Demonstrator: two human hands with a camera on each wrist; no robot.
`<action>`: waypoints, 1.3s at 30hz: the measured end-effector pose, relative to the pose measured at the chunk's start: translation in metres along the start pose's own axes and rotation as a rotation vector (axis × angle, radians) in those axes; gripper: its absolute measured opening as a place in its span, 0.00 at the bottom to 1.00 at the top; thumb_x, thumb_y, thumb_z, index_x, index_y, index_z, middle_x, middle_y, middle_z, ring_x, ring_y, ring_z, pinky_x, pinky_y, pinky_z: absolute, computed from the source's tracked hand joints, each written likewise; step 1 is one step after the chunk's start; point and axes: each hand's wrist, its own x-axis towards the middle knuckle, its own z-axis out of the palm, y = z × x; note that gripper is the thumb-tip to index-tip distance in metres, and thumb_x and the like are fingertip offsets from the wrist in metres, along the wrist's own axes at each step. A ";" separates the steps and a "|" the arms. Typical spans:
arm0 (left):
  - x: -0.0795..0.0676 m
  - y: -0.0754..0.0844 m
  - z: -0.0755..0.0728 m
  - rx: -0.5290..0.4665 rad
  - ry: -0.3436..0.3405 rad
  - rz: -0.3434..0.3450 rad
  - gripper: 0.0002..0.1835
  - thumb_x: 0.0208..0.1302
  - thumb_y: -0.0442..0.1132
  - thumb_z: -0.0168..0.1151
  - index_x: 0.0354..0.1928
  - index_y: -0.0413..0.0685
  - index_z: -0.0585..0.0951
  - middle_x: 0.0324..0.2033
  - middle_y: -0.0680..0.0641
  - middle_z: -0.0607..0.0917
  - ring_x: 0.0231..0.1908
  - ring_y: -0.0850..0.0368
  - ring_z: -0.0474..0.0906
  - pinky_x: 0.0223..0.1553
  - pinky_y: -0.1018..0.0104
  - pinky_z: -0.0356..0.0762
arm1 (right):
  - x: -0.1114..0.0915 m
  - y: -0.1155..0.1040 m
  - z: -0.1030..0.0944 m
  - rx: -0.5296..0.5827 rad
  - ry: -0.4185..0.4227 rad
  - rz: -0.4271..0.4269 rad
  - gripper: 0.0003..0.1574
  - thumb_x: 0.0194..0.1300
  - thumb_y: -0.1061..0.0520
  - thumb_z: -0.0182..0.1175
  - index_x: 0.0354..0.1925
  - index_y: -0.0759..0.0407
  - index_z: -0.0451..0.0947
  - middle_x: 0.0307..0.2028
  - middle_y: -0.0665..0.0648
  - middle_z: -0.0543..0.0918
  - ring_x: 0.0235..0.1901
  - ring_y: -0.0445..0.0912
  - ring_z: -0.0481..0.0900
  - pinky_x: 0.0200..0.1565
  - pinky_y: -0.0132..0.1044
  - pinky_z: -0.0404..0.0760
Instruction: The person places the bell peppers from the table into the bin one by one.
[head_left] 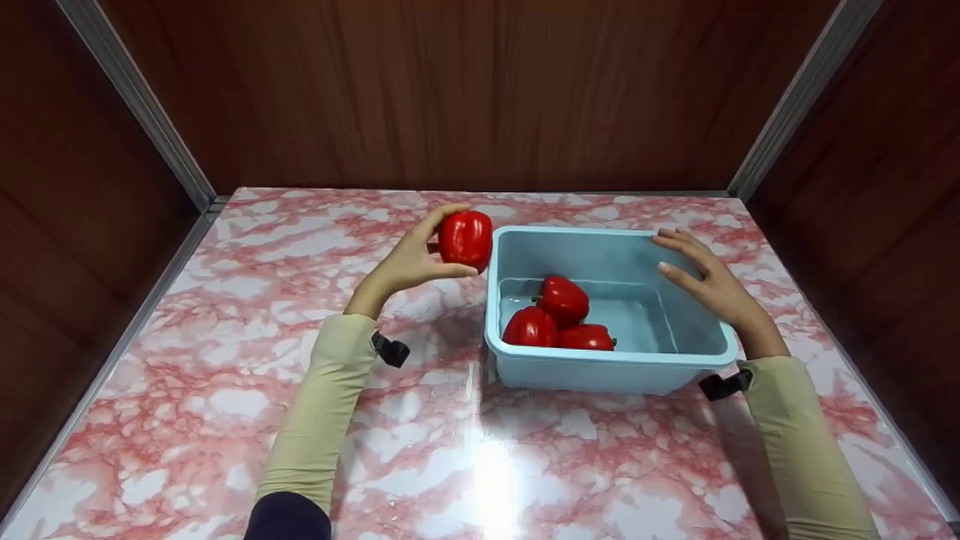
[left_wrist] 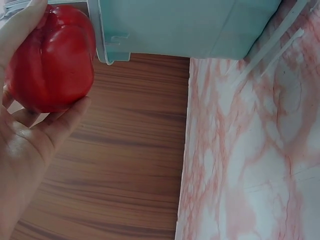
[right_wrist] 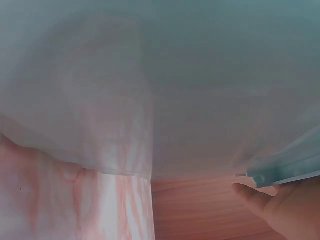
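My left hand (head_left: 409, 262) holds a red bell pepper (head_left: 466, 238) between thumb and fingers, just outside the left rim of a light blue plastic bin (head_left: 607, 373). In the left wrist view the pepper (left_wrist: 57, 62) sits in the fingers, its glossy side close to the bin wall (left_wrist: 165, 30). Three more red bell peppers (head_left: 564, 300) lie together in the left part of the bin. Over the bin's right rim is my right hand (head_left: 712, 285), its fingers spread and loosely bent, fingertips at the far right corner. The right wrist view is mostly filled by the bin's wall (right_wrist: 210, 120).
The bin stands on a pink-and-white marbled table (head_left: 225, 420), right of centre. Dark wood-grain panels (head_left: 465, 90) close off the back and both sides, with grey metal strips (head_left: 142, 105) at the corners.
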 end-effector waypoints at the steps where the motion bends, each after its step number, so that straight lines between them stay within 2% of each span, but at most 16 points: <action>1: -0.001 0.005 0.000 0.001 -0.003 0.000 0.45 0.43 0.43 0.76 0.64 0.60 0.63 0.60 0.50 0.69 0.57 0.51 0.69 0.53 0.56 0.74 | 0.000 0.000 0.000 0.000 0.000 -0.002 0.30 0.66 0.58 0.55 0.65 0.61 0.64 0.69 0.65 0.55 0.71 0.56 0.39 0.65 0.64 0.36; 7: -0.008 0.031 -0.001 0.023 -0.022 -0.013 0.43 0.46 0.40 0.73 0.65 0.53 0.62 0.61 0.46 0.68 0.57 0.49 0.68 0.54 0.57 0.74 | 0.000 -0.001 0.000 -0.001 0.001 -0.007 0.30 0.66 0.58 0.55 0.64 0.62 0.64 0.68 0.65 0.56 0.71 0.57 0.40 0.65 0.64 0.37; 11: -0.008 0.033 -0.001 0.032 -0.026 -0.019 0.43 0.46 0.41 0.73 0.65 0.52 0.62 0.61 0.47 0.68 0.57 0.50 0.69 0.53 0.58 0.74 | 0.000 0.000 -0.001 -0.001 -0.003 -0.004 0.30 0.66 0.58 0.55 0.64 0.62 0.64 0.68 0.65 0.56 0.71 0.57 0.40 0.65 0.64 0.37; 13: -0.007 0.032 -0.001 0.032 -0.026 -0.017 0.43 0.46 0.41 0.73 0.65 0.51 0.62 0.60 0.48 0.69 0.56 0.50 0.69 0.53 0.59 0.75 | 0.000 0.000 -0.001 0.000 -0.005 0.003 0.30 0.66 0.57 0.55 0.64 0.62 0.64 0.69 0.65 0.55 0.71 0.57 0.39 0.65 0.65 0.36; 17: -0.001 0.018 0.001 0.025 -0.018 0.000 0.45 0.45 0.43 0.74 0.65 0.52 0.62 0.61 0.49 0.69 0.56 0.51 0.69 0.53 0.59 0.74 | 0.000 -0.001 -0.001 -0.005 -0.005 0.014 0.30 0.66 0.57 0.55 0.64 0.61 0.64 0.69 0.64 0.55 0.71 0.56 0.39 0.65 0.65 0.36; 21: 0.003 0.006 0.002 0.028 -0.015 0.023 0.45 0.43 0.46 0.75 0.65 0.58 0.62 0.61 0.51 0.68 0.56 0.53 0.69 0.53 0.59 0.75 | 0.000 -0.001 -0.001 -0.007 -0.003 0.021 0.30 0.66 0.56 0.55 0.65 0.60 0.64 0.69 0.64 0.55 0.71 0.56 0.39 0.65 0.65 0.36; 28: 0.007 0.007 0.003 0.028 -0.020 0.066 0.43 0.43 0.50 0.75 0.63 0.69 0.63 0.60 0.56 0.69 0.56 0.56 0.69 0.51 0.60 0.75 | 0.000 -0.001 -0.001 -0.001 -0.007 0.016 0.30 0.67 0.56 0.55 0.65 0.61 0.63 0.69 0.64 0.55 0.71 0.55 0.38 0.65 0.64 0.37; 33: 0.009 0.008 0.006 0.032 -0.022 0.090 0.44 0.43 0.50 0.75 0.64 0.68 0.63 0.60 0.56 0.69 0.56 0.56 0.69 0.51 0.60 0.75 | 0.000 -0.001 -0.001 -0.005 -0.006 0.011 0.30 0.67 0.57 0.55 0.65 0.61 0.63 0.69 0.65 0.55 0.71 0.55 0.39 0.65 0.64 0.38; 39: 0.011 0.010 0.009 0.012 -0.025 0.089 0.44 0.43 0.47 0.75 0.64 0.63 0.64 0.60 0.54 0.69 0.56 0.55 0.68 0.52 0.57 0.75 | 0.001 -0.002 0.000 -0.003 -0.002 0.047 0.30 0.67 0.56 0.55 0.65 0.60 0.64 0.69 0.63 0.55 0.71 0.55 0.38 0.65 0.64 0.36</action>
